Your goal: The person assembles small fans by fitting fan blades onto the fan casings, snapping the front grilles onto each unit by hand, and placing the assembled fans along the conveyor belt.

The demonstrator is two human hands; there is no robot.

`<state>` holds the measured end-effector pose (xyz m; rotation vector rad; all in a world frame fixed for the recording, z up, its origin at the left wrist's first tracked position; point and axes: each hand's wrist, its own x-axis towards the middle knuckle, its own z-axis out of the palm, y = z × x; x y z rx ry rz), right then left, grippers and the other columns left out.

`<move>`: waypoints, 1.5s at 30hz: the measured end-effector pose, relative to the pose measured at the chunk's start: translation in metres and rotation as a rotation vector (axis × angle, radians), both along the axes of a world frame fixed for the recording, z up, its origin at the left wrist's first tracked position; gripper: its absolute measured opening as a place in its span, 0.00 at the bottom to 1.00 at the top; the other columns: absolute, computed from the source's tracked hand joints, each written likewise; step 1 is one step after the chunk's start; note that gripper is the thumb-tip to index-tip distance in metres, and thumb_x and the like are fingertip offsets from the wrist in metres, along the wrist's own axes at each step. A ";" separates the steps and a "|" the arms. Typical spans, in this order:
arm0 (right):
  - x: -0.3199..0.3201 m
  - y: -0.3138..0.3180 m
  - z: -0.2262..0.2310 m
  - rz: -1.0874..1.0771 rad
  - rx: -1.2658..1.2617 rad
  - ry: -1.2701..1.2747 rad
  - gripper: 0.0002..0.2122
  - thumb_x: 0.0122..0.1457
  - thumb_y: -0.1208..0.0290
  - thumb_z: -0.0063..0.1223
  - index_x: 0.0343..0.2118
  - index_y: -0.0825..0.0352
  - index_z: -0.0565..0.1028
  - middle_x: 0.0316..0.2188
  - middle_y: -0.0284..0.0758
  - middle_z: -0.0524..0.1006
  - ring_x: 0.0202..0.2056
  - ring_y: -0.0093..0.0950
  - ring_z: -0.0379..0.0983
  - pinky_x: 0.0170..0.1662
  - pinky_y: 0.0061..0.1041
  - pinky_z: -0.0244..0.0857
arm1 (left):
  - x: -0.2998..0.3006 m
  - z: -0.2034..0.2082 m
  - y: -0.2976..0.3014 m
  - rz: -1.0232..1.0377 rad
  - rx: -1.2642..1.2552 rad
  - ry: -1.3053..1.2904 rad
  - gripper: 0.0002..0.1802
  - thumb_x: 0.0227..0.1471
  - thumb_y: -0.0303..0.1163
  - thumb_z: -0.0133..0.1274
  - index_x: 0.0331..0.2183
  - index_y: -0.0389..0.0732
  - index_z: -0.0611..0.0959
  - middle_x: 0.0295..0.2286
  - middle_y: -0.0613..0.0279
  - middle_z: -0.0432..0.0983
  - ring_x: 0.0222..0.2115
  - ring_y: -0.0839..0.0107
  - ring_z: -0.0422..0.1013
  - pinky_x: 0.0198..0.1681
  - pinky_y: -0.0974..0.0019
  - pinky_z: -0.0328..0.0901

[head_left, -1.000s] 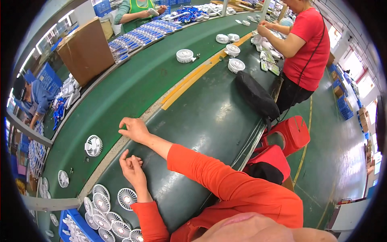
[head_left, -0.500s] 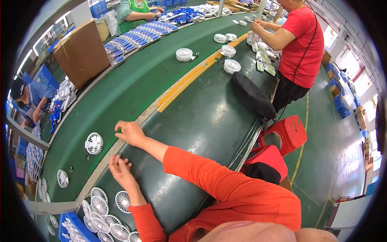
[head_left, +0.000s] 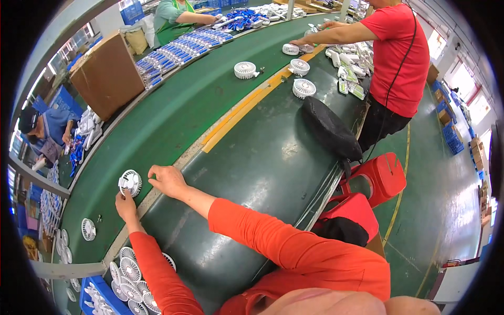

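While the L hand (head_left: 126, 207) has its fingertips on the near rim of a white fan (head_left: 130, 181), the R hand (head_left: 169, 181) is just beside that fan, w/ nothing seen in it. The hands are apart. The R fingers are bent a bit, w/ a gap btwn thumb and pointer. Can't tell if the L fingers pinch the rim or just touch it. The fan sits on the green belt (head_left: 173, 128), nr the table (head_left: 226, 226), and its blades show. The R hand is over the strip btwn belt and table.

A 2nd fan (head_left: 88, 229) is on the belt too, nearer the bottom L. Under the L sleeve (head_left: 157, 270) there's a pile of round white covers (head_left: 129, 269), partly hid by the arm. Next to it is a blue bin (head_left: 112, 294) w/ small white bits (head_left: 96, 301).

Farther up the table lies a black bag (head_left: 332, 128), w/ a fan (head_left: 304, 88) nr its tip. A co-worker in a red shirt (head_left: 397, 60) reaches to more fans by the belt. Red stools (head_left: 387, 176) stand on the floor at R.
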<state>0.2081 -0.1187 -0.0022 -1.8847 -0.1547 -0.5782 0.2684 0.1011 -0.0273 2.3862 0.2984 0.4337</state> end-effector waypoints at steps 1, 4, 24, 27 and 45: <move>0.001 -0.001 -0.001 -0.005 0.000 -0.009 0.07 0.47 0.70 0.59 0.28 0.63 0.73 0.14 0.33 0.70 0.19 0.34 0.70 0.24 0.34 0.62 | 0.003 0.002 -0.006 -0.001 0.023 0.000 0.22 0.53 0.45 0.48 0.39 0.35 0.80 0.34 0.50 0.78 0.35 0.56 0.74 0.40 0.58 0.65; 0.001 -0.002 0.000 -0.003 0.000 -0.004 0.07 0.48 0.70 0.59 0.28 0.63 0.73 0.14 0.33 0.71 0.20 0.34 0.70 0.24 0.34 0.63 | 0.007 0.010 -0.019 0.014 0.135 0.031 0.18 0.53 0.41 0.48 0.37 0.37 0.80 0.33 0.49 0.78 0.34 0.54 0.74 0.39 0.56 0.65; 0.006 0.002 -0.008 0.105 0.018 -0.006 0.07 0.50 0.67 0.57 0.30 0.63 0.76 0.19 0.32 0.73 0.22 0.21 0.66 0.28 0.24 0.62 | -0.186 0.033 -0.048 -0.346 -2.379 -0.065 0.20 0.52 0.33 0.50 0.46 0.35 0.74 0.41 0.49 0.74 0.41 0.56 0.71 0.45 0.55 0.67; 0.011 -0.011 -0.007 0.052 -0.027 0.028 0.07 0.51 0.68 0.57 0.32 0.62 0.77 0.22 0.36 0.76 0.23 0.26 0.71 0.29 0.27 0.65 | -0.196 0.054 -0.052 -0.292 -2.271 -0.072 0.22 0.55 0.41 0.48 0.50 0.43 0.72 0.49 0.52 0.69 0.51 0.51 0.63 0.57 0.39 0.53; 0.048 0.198 0.027 0.497 -0.561 -0.291 0.25 0.47 0.61 0.61 0.51 0.58 0.70 0.54 0.46 0.63 0.54 0.47 0.58 0.53 0.43 0.59 | -0.204 0.105 0.026 -0.670 -2.403 -0.425 0.27 0.57 0.53 0.40 0.51 0.48 0.72 0.52 0.59 0.66 0.52 0.59 0.62 0.51 0.45 0.60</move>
